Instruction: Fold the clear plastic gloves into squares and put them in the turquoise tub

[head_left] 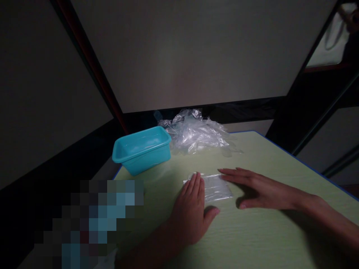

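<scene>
A clear plastic bag [216,188], flattened into a small rectangle, lies on the pale green table [252,239]. My left hand [192,209] rests flat over the bag's left end, its fingers together and the thumb stretched out to the right. At the other end, my right hand [256,186] is on its side with straight fingers, their tips at the bag's upper right corner. Its thumb stands apart below, near the table. Neither hand grasps anything. The part of the bag beneath my left fingers is hidden.
Behind my hands lies a loose heap of clear plastic bags [199,134] near the table's far edge. An open turquoise plastic tub [147,158] stands left of it. A large panel [182,56] rises behind the table. The lower left is pixelated.
</scene>
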`<state>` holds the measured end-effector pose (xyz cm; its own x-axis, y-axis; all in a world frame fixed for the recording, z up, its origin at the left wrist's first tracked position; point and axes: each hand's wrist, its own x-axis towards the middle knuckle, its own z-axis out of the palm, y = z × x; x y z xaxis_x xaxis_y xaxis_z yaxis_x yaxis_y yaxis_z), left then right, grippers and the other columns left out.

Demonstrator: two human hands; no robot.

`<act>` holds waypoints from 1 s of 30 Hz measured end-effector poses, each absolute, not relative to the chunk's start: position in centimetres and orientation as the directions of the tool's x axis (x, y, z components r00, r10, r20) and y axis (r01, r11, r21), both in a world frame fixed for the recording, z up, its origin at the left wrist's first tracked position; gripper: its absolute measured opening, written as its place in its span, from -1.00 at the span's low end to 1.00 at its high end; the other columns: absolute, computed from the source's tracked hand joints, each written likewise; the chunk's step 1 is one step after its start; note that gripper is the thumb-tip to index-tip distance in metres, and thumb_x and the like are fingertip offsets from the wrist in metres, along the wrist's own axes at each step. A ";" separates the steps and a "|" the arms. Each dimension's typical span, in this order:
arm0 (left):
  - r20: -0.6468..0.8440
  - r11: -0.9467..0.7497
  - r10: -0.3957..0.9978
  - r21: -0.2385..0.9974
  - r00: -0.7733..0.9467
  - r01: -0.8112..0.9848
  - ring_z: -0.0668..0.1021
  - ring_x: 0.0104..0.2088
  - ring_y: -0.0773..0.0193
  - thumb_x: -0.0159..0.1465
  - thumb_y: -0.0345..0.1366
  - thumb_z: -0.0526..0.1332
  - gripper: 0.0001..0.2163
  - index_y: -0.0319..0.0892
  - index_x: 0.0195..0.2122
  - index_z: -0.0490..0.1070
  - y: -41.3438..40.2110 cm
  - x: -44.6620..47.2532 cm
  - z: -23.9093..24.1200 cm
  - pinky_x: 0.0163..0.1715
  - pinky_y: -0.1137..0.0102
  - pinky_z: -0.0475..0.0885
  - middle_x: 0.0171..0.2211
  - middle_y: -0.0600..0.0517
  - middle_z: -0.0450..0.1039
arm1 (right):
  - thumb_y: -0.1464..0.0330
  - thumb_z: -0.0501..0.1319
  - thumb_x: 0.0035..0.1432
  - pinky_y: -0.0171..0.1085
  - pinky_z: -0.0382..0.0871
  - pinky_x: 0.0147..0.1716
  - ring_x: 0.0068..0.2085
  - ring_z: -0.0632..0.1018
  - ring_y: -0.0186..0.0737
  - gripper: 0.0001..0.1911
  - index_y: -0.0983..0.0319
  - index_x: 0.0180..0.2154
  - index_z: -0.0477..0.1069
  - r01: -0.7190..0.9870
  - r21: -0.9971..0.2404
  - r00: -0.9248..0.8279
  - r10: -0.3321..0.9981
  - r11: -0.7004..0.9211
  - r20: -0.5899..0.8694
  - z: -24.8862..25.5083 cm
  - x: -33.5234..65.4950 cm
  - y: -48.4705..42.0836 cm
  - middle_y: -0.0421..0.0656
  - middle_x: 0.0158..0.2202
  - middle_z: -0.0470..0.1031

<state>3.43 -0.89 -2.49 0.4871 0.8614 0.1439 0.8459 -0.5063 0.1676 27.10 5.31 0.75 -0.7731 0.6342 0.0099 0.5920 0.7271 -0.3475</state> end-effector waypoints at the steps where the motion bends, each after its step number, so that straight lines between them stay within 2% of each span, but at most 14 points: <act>1: 0.147 -0.510 0.859 0.163 0.491 0.844 -0.03 0.25 -0.03 0.28 -0.05 0.00 -0.37 -0.48 0.20 -0.03 -0.9 3.4 -2.5 0.16 0.06 0.10 0.24 -0.35 -0.12 | 0.12 0.22 0.06 0.05 0.12 0.12 0.18 0.24 0.00 -0.36 0.20 0.15 0.20 0.568 -0.372 -0.779 0.625 0.734 0.045 0.9 27.2 5.4 -0.01 0.21 0.17; 4: 0.132 -0.508 0.860 0.136 0.492 0.851 -0.02 0.25 -0.01 0.29 -0.03 -0.02 -0.37 -0.48 0.20 -0.03 -0.8 3.4 -2.5 0.17 0.10 0.10 0.25 -0.34 -0.12 | 0.25 0.19 0.13 -0.10 0.32 -0.04 0.00 0.42 -0.11 -0.69 0.21 -0.10 0.45 0.462 -0.447 -0.820 0.561 0.766 0.113 1.7 27.0 5.4 -0.03 -0.03 0.40; 7: 0.142 -0.509 0.858 0.118 0.493 0.852 0.00 0.25 0.00 0.29 -0.01 -0.02 -0.37 -0.47 0.20 -0.02 -0.9 3.4 -2.5 0.16 0.12 0.12 0.24 -0.33 -0.10 | 0.34 0.16 0.15 -0.18 0.37 -0.22 -0.19 0.46 -0.19 -0.82 0.24 -0.27 0.52 0.411 -0.481 -0.849 0.517 0.775 0.107 2.4 26.6 4.8 -0.07 -0.25 0.42; 12: 0.158 -0.516 0.852 0.108 0.498 0.849 0.03 0.24 -0.02 0.29 -0.02 -0.02 -0.37 -0.48 0.19 -0.01 -0.9 3.4 -2.5 0.16 0.11 0.13 0.24 -0.33 -0.08 | 0.39 0.16 0.15 -0.16 0.30 -0.25 -0.32 0.44 -0.22 -0.83 0.24 -0.25 0.51 0.382 -0.439 -0.887 0.457 0.813 0.073 2.3 26.7 3.9 -0.14 -0.43 0.42; 19: 0.168 -0.527 0.846 0.118 0.506 0.842 0.04 0.24 -0.02 0.29 -0.02 -0.01 -0.38 -0.46 0.19 -0.01 -0.9 3.3 -2.7 0.15 0.11 0.13 0.24 -0.33 -0.07 | 0.36 0.12 0.19 -0.19 0.27 -0.32 -0.37 0.42 -0.23 -0.79 0.26 -0.26 0.51 0.402 -0.362 -0.895 0.444 0.841 0.037 2.1 26.8 4.2 -0.15 -0.48 0.40; 27: 0.129 -0.513 0.857 0.126 0.499 0.849 0.01 0.24 -0.04 0.28 -0.07 0.02 -0.37 -0.49 0.20 -0.03 -0.9 3.4 -2.6 0.15 0.08 0.13 0.24 -0.34 -0.11 | 0.39 0.10 0.19 -0.26 0.29 -0.39 -0.40 0.41 -0.27 -0.79 0.29 -0.31 0.51 0.372 -0.415 -0.869 0.469 0.830 0.160 1.8 26.9 4.2 -0.15 -0.48 0.40; 30: 0.117 -0.505 0.862 0.123 0.493 0.854 0.01 0.24 -0.04 0.28 -0.07 0.04 -0.37 -0.49 0.20 -0.03 -0.9 3.4 -2.4 0.16 0.08 0.12 0.24 -0.34 -0.12 | 0.33 0.05 0.25 -0.26 0.29 -0.42 -0.41 0.39 -0.26 -0.73 0.31 -0.23 0.48 0.358 -0.302 -0.864 0.436 0.884 0.253 1.5 26.7 4.2 -0.13 -0.47 0.37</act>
